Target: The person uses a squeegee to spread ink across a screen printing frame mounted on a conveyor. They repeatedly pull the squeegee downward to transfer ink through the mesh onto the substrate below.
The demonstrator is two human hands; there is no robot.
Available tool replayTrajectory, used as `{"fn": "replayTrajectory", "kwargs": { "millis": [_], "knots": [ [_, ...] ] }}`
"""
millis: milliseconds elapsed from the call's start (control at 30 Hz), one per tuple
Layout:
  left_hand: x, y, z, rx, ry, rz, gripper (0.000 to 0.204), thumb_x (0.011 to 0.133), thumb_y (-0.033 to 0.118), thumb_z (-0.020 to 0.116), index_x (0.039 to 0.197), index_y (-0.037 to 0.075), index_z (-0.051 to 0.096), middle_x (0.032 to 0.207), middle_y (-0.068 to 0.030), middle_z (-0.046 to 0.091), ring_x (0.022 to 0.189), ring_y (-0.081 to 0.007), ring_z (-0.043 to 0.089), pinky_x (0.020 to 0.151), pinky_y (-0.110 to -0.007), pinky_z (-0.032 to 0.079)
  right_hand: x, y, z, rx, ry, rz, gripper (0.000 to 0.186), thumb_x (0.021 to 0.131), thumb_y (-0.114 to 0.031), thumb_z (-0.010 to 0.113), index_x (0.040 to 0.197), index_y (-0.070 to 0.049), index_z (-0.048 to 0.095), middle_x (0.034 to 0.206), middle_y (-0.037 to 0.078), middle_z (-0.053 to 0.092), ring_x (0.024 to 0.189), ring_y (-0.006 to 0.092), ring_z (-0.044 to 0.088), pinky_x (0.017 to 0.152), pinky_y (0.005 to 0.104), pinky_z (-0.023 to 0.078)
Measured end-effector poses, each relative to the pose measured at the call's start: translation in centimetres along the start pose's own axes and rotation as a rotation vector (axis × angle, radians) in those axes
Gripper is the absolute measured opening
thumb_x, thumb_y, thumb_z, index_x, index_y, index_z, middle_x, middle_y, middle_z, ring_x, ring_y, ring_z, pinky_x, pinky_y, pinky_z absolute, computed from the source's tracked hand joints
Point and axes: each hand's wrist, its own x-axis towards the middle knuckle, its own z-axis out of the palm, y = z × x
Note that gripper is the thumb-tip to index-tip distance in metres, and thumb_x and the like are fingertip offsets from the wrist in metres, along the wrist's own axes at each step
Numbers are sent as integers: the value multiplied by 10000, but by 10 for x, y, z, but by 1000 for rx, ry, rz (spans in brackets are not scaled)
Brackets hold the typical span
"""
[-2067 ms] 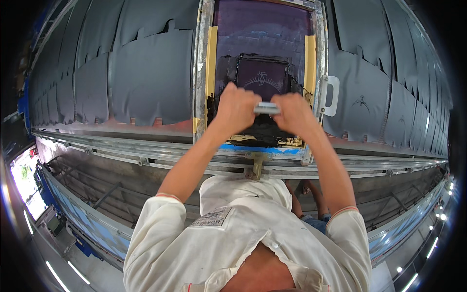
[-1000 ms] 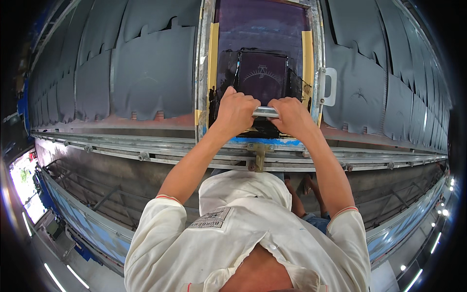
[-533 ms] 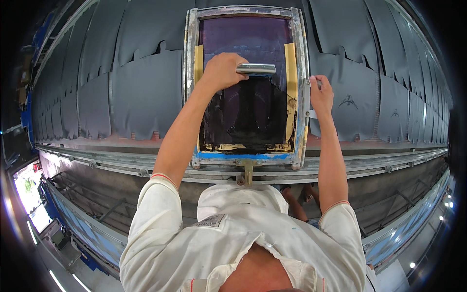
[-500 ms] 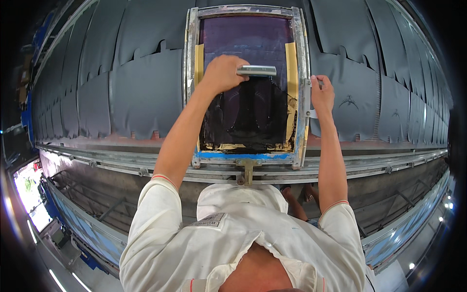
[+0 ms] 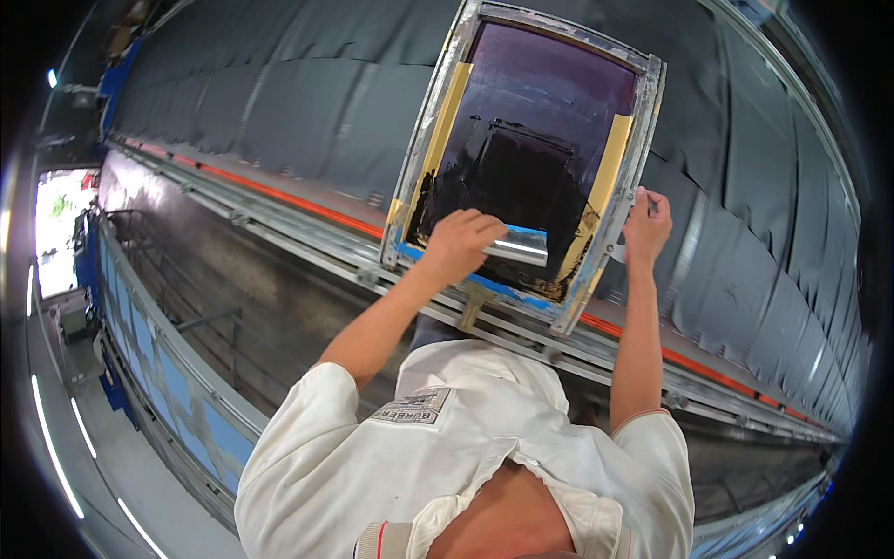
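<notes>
Long table point(image 5: 279, 121) runs across the view, covered edge to edge with overlapping dark grey fabric panels; a metal rail point(image 5: 307, 238) with an orange strip borders its near side. Below the rail, a dim floor area with bright strip lights at far left. Metal-framed printing screen point(image 5: 531, 149) lies tilted on the table, mesh dark with ink. Left hand point(image 5: 461, 244) closed around a metal-handled squeegee point(image 5: 517, 247) at the screen's near end. Right hand point(image 5: 644, 226), right of that grip, clasps the frame's right edge.
</notes>
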Motion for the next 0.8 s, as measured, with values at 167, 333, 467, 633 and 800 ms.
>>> {"fn": "replayTrajectory", "kwargs": {
  "millis": [167, 333, 467, 633, 800],
  "knots": [
    [-34, -111, -66, 72, -18, -18, 372, 670, -34, 780, 1024, 78, 750, 1022, -58, 753, 972, -287, 709, 848, -402, 575, -34, -4, 119, -43, -2, -148, 263, 982, -296, 714, 999, -35, 683, 749, 51, 679, 676, 138, 606, 695, 337, 488],
    [-41, -142, -74, 27, -16, -7, 283, 723, 7, 769, 993, 90, 760, 969, -54, 750, 926, -290, 710, 817, -401, 576, -46, -9, 145, -121, 21, -101, 263, 985, -309, 710, 1029, -50, 700, 813, 77, 726, 743, 157, 652, 722, 340, 501],
    [-42, -151, -69, 8, -65, -52, 255, 716, 61, 809, 962, 116, 774, 936, -63, 747, 889, -310, 716, 786, -431, 568, -39, -2, 152, -206, 61, -95, 263, 979, -315, 712, 1038, -58, 712, 886, 120, 758, 834, 246, 726, 771, 379, 526],
    [12, -183, -85, -91, -292, -87, 220, 747, 187, 843, 942, 118, 769, 907, -109, 733, 878, -367, 704, 771, -485, 557, -36, -16, 150, -544, -39, -111, 294, 974, -349, 706, 1046, -64, 726, 995, 154, 753, 964, 326, 726, 829, 397, 529],
    [107, -209, -86, -30, -323, -139, 217, 754, 225, 852, 942, 144, 782, 865, -136, 740, 882, -392, 706, 771, -501, 546, -34, -109, 186, -292, -604, -307, 371, 922, -411, 746, 1044, -60, 741, 967, 171, 739, 945, 350, 712, 821, 418, 541]
  ]
}}
